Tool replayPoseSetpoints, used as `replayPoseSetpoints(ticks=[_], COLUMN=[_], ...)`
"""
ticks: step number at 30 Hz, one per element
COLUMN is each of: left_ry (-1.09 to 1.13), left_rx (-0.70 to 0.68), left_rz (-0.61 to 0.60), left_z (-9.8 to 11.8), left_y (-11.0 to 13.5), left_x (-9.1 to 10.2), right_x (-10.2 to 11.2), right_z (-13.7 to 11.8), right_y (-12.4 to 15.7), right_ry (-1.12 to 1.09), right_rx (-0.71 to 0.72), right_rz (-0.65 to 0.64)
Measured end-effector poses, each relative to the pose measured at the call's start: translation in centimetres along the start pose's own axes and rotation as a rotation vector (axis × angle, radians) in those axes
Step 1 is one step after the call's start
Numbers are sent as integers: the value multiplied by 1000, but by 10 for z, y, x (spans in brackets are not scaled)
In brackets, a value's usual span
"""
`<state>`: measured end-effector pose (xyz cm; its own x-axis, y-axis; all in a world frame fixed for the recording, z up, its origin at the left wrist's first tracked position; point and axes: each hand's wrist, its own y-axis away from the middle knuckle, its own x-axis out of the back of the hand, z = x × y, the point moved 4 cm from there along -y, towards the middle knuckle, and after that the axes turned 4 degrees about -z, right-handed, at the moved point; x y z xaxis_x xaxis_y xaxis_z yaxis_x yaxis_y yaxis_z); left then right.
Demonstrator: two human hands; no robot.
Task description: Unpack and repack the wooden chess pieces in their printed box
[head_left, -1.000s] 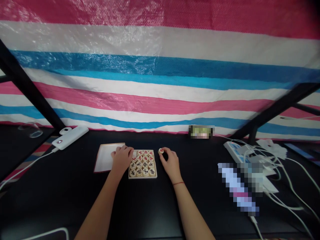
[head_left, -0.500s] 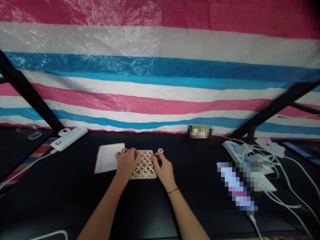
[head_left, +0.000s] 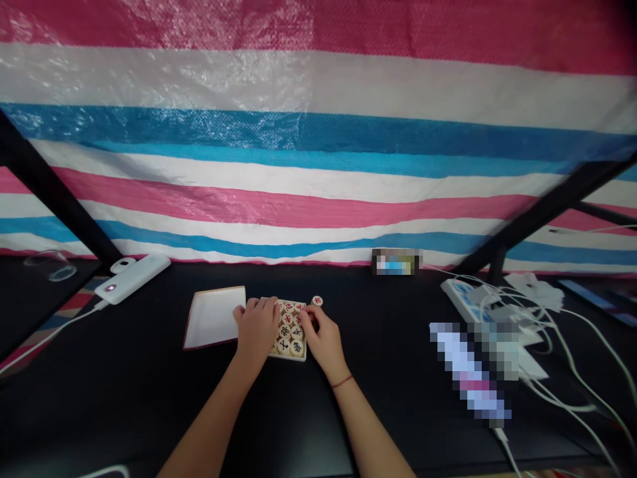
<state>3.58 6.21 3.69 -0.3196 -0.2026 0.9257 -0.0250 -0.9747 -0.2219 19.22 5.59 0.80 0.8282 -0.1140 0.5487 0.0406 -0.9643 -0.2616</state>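
From the head camera we see both hands over a small box [head_left: 288,355] of Chinese chess pieces [head_left: 290,330] on the black tabletop [head_left: 124,372]. Our left hand [head_left: 257,328] lies across the box's left half, fingers curled loosely over the pieces; we cannot tell whether it grips any. Our right hand [head_left: 322,337] reaches in from the right edge, fingertips on the pieces there, and whether it pinches one is hidden. One loose chess piece [head_left: 317,301] sits on the tabletop just beyond the box's far right corner. The box lid [head_left: 212,324] lies just left of the box, beside our left hand. A white power bank [head_left: 133,279] rests well to the left.
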Motion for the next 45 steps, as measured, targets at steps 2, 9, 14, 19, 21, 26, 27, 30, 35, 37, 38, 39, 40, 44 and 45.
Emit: replayPoseSetpoints(ticks=[2,9,14,19,21,26,27,30,35,37,38,39,40,44,45], left_ry=[0,28,77,117,132,177,188,257,573,671,699,716,723,728,731], left_rx=[-3,-11,-35,-92,-111,-140,-149,-172,-262,-287,-298,-308,-316,-317,-318], left_rz=[-2,-37,-19,-19,-31,-17,2,119,230,166,131,102,80,37,23], left_z=[0,0,-3,-6,-6,-7,-8,-8,1,8,11,14,16,18,18], left_y=[0,-2,-5,-7,-8,-9,-9,-8,-1,3,5,7,8,10,10], left_x=[0,-1,-3,-5,-5,-6,-5,0,11,10,10,9,8,5,4], right_x=[0,1,1,1,1,1,1,4,9,7,6,6,5,5,5], right_z=[1,3,4,5,5,5,6,6,-12,-18,-20,-21,-21,-20,-19], right_y=[0,-2,-2,-2,-2,-3,-3,-2,5,7,7,8,8,9,9], right_ry=[-11,-41,-27,-28,-29,-52,-70,-123,50,95,91,76,55,8,5], right_rx=[6,4,3,12,16,-1,-15,-25,241,313,327,331,329,297,289], right_rz=[13,55,61,75,75,63,60,114,191,160,148,138,128,106,106])
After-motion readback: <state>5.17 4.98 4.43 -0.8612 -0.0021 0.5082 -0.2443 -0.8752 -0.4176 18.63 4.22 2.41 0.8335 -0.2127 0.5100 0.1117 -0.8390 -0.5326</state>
